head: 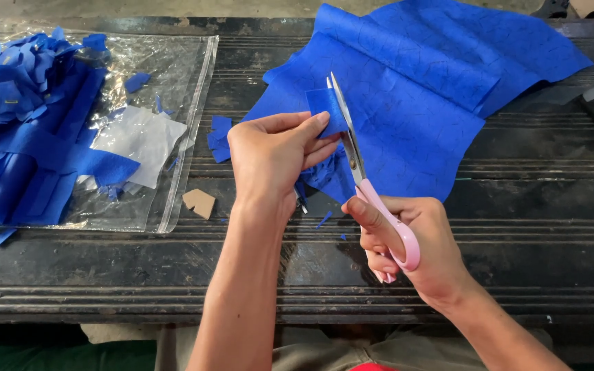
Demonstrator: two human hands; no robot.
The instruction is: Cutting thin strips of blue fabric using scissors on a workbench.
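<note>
- The left hand [273,154] is pinching a small blue piece [326,110] over the dark table [104,268].
- The right hand [414,244] is gripping pink scissors [372,185], and the blades are closing on that piece.
- Many cut blue bits [15,69] are already lying on a clear plastic bag [187,89] at the left.
- A big blue sheet [414,82] is waiting uncut behind the hands, so it looks like plenty is left.

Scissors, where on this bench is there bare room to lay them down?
Bare dark bench lies right of the scissors, below the big blue sheet. The near edge is bare too. It is crowded left, around the plastic bag of blue scraps.
</note>
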